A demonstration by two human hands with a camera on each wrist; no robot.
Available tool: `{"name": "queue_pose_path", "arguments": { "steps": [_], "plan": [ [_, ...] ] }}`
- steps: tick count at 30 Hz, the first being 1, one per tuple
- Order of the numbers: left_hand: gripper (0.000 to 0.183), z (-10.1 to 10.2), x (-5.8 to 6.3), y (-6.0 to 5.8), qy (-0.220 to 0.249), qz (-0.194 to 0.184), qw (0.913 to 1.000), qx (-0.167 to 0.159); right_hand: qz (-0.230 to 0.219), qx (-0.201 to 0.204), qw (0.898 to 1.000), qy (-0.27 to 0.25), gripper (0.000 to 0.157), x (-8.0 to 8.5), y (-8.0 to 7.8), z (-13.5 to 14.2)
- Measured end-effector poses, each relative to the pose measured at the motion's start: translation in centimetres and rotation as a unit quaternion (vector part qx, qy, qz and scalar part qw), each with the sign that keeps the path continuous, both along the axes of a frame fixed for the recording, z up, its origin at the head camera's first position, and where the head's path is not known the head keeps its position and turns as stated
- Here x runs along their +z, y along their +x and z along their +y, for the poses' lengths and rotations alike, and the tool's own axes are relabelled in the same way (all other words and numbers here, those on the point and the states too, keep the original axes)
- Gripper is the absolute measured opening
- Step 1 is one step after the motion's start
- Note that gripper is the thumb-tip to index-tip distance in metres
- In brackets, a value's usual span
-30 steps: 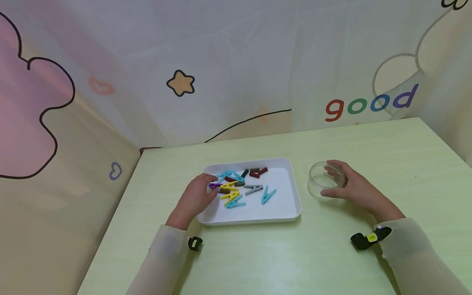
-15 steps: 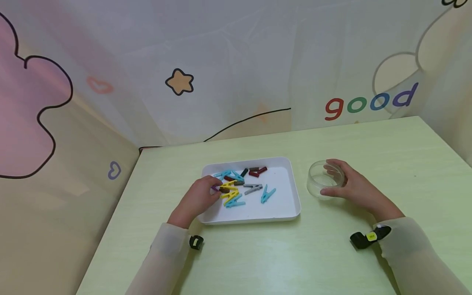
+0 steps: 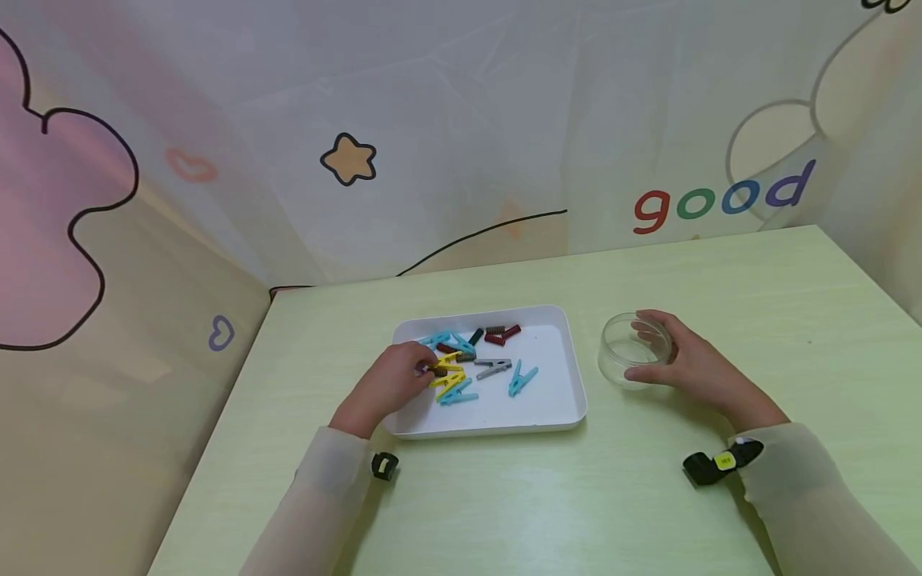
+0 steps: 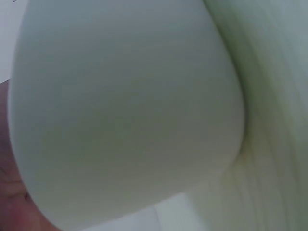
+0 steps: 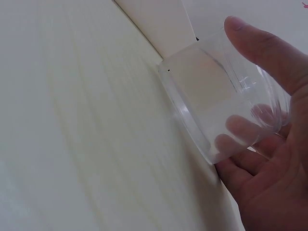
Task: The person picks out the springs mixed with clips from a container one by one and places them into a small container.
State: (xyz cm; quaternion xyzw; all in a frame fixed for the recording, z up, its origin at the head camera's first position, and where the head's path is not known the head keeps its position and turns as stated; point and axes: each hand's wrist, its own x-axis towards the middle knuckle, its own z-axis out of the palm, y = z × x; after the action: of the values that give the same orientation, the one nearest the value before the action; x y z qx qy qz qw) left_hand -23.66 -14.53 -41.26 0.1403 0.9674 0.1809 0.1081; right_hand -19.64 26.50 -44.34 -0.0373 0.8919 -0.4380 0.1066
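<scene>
In the head view my left hand [image 3: 392, 380] is over the left end of a white tray [image 3: 533, 404], pinching a purple clip [image 3: 421, 369] that its fingers mostly hide. Beside those fingertips lie yellow clothespins [image 3: 450, 382] and light-blue clothespins [image 3: 458, 394]. My right hand [image 3: 677, 352] grips a clear round jar [image 3: 619, 364] from its right side, thumb in front and fingers behind. The right wrist view shows the jar [image 5: 207, 96] standing on the table within that grip. In the left wrist view the tray's outer wall [image 4: 125, 110] hides most of the hand.
Further right in the tray are a grey clothespin [image 3: 493, 366] and another light-blue clothespin [image 3: 522, 378]. Small dark red, black and brown ridged pieces [image 3: 495, 339] lie near its back. The pale green table [image 3: 519, 504] meets a printed cloth wall [image 3: 461, 144] at the back.
My left hand has shifted slightly right and further over the tray, and the purple clip has moved with it and is now more hidden. The right hand and jar stay in place.
</scene>
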Motion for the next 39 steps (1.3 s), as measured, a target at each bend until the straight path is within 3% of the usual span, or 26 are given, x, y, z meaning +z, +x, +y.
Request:
{"name": "queue_pose_path", "arguments": {
  "steps": [12, 31, 39],
  "plan": [
    [0.017, 0.2, -0.4, -0.7, -0.009, -0.012, 0.9995, -0.027, 0.005, 0.000, 1.000, 0.003, 0.108, 0.1, 0.1, 0.0],
    [0.019, 1.4, -0.4, -0.7, -0.051, -0.016, 0.9981, -0.031, 0.004, -0.004, 1.000, 0.011, 0.109, -0.3, -0.1, 0.1],
    [0.015, 1.6, -0.7, -0.8, -0.072, -0.007, 0.9957, -0.058, 0.007, -0.003, 1.000, 0.009, 0.109, -0.3, -0.1, 0.2]
  ]
}}
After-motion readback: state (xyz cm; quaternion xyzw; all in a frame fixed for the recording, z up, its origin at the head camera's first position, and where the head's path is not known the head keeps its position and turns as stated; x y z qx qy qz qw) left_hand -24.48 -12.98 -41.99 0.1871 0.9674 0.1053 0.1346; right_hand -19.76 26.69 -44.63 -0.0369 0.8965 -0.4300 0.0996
